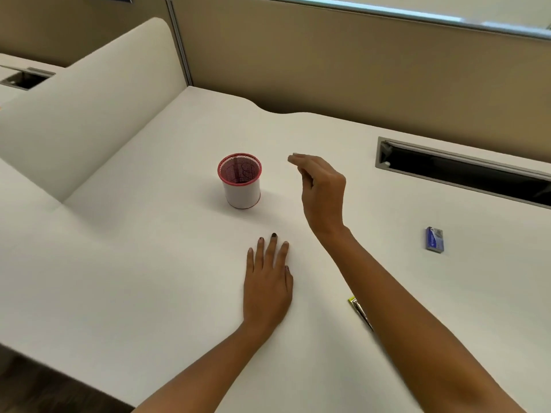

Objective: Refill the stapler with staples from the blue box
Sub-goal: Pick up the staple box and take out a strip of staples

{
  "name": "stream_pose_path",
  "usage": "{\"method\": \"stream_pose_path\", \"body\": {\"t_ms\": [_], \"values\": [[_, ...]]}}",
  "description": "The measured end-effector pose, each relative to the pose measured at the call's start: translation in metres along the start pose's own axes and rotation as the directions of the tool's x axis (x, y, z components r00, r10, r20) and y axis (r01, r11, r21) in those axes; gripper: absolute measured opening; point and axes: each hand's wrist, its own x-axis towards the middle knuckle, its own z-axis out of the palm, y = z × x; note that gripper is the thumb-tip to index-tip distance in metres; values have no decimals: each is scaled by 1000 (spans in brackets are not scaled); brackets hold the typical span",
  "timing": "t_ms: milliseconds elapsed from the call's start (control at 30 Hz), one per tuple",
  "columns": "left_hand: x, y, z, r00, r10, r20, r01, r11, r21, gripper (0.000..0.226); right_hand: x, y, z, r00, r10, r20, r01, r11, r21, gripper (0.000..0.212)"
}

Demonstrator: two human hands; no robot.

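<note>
The small blue staple box [434, 239] lies on the white desk [149, 263] at the right, far from both hands. A thin metallic and yellow-green object, probably the stapler [359, 311], peeks out from under my right forearm near the desk's front. My left hand [267, 284] rests flat on the desk, palm down, fingers together, holding nothing. My right hand [322, 189] hovers above the desk to the right of the pen cup, fingers loosely curled and pointing left, with nothing visible in it.
A red mesh pen cup [241, 180] stands at the desk's middle, just left of my right hand. A long cable slot [462, 171] runs along the back right. A beige partition [357, 70] rises behind, and a white divider [89, 99] stands at the left.
</note>
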Motion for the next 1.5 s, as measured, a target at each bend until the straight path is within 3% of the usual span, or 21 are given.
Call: {"method": "stream_pose_path", "body": {"t_ms": [67, 167, 267, 333, 433, 533, 700, 833, 1067, 1167, 1233, 1300, 1367, 1433, 1500], "values": [[0, 0, 1, 1000, 9, -10, -9, 1000, 5, 51, -10, 13, -21, 998, 49, -37, -51, 997, -50, 25], [0, -1, 3, 1000, 17, -16, -17, 1000, 22, 51, -28, 35, -53, 984, 171, -52, -177, 973, -150, 48], [0, -2, 5, 1000, 14, -16, -13, 999, 42, 51, -44, 64, -84, 935, 354, -21, -345, 893, -289, 62], [0, -2, 6, 1000, 18, -13, -17, 999, 47, 51, -54, 88, -104, 862, 506, 23, -453, 790, -413, 61], [0, -2, 6, 1000, 19, -12, -18, 999, 47, 50, -65, 122, -130, 688, 722, 76, -564, 597, -571, 66], [0, -1, 4, 1000, 26, -13, -25, 999, 44, 50, -70, 144, -150, 600, 787, 144, -547, 536, -643, 71], [-1, 0, 1, 1000, 28, -14, -27, 999, 44, 49, -73, 163, -163, 569, 792, 219, -528, 556, -642, 62], [-1, 1, 1, 1000, 19, -14, -19, 999, 50, 49, -78, 164, -163, 610, 774, 173, -553, 571, -607, 53], [-1, 3, -1, 1000, 14, 5, -14, 999, 35, 49, -83, 127, -161, 667, 734, 129, -644, 655, -396, 80], [-1, 13, -7, 995, -73, 65, 73, 997, 8, 49, -92, 95, -161, 679, 723, 128, -677, 684, -272, 84], [0, 30, -18, 987, -117, 110, 133, 980, -147, 42, -98, 69, -160, 666, 731, 146, -706, 682, -192, 86], [-2, 50, -35, 988, -83, 129, 132, 886, -444, 31, -104, 41, -158, 665, 722, 189, -714, 690, -122, 85], [-5, 68, -54, 964, -52, 262, 221, 705, -673, 28, -110, 15, -155, 673, 701, 235, -706, 704, -79, 84], [-8, 80, -67, 859, 29, 511, 451, 432, -781, 32, -116, -5, -151, 684, 676, 274, -691, 721, -56, 84], [-11, 85, -74, 742, 123, 659, 639, 169, -750, 37, -120, -22, -146, 690, 661, 296, -678, 733, -55, 81]]}}
